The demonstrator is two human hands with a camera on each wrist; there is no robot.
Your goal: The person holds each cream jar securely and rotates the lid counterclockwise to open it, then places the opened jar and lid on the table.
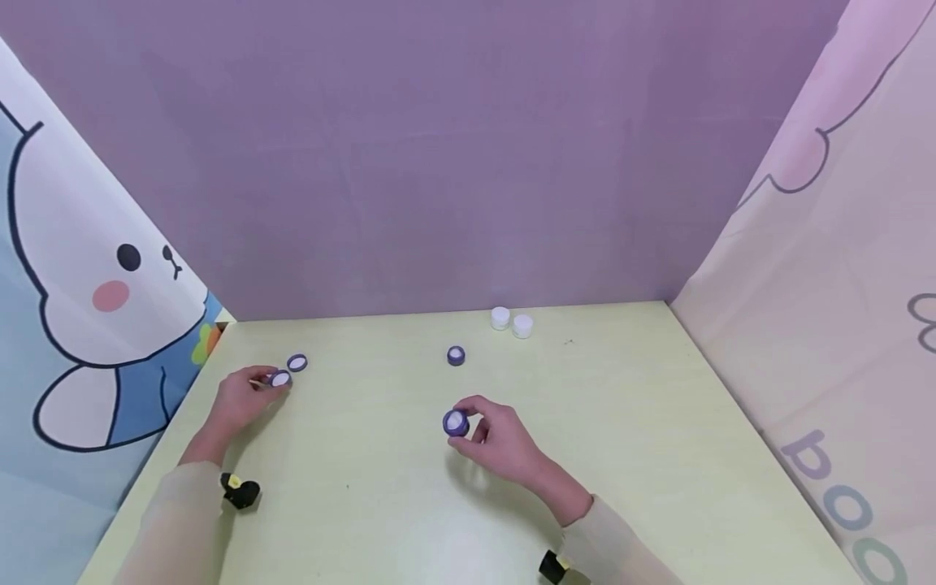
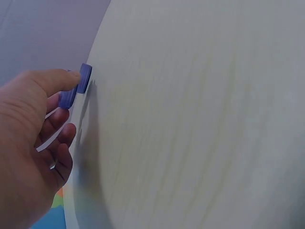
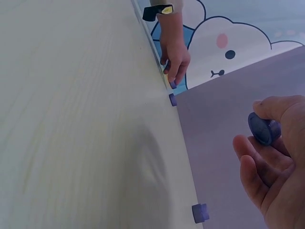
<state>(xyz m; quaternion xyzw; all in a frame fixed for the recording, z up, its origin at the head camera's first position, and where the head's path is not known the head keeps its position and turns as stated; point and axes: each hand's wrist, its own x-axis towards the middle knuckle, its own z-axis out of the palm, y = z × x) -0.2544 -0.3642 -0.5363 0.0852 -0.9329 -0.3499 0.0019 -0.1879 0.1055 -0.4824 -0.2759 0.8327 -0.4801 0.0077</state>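
Note:
My left hand [image 1: 241, 400], at the table's left, pinches a shallow purple lid [image 1: 281, 379] with a pale inside between thumb and fingers. Just beyond it lies a second purple lid [image 1: 296, 362]; in the left wrist view the two lids overlap. Near the middle, my right hand [image 1: 504, 443] holds a small purple jar [image 1: 455, 422] by thumb and forefinger over the table, its pale inside facing up. From the right wrist view this jar [image 3: 261, 129] shows a wide rim on a narrower body. Another small purple jar [image 1: 456, 355] stands farther back.
Two small white jars [image 1: 500, 318] stand side by side near the table's back edge. A purple cloth [image 1: 453, 162] rises behind the pale table [image 1: 351, 520]. Printed cloths flank it, a cartoon one [image 1: 80, 309] on the left and a pink one [image 1: 819, 325] on the right.

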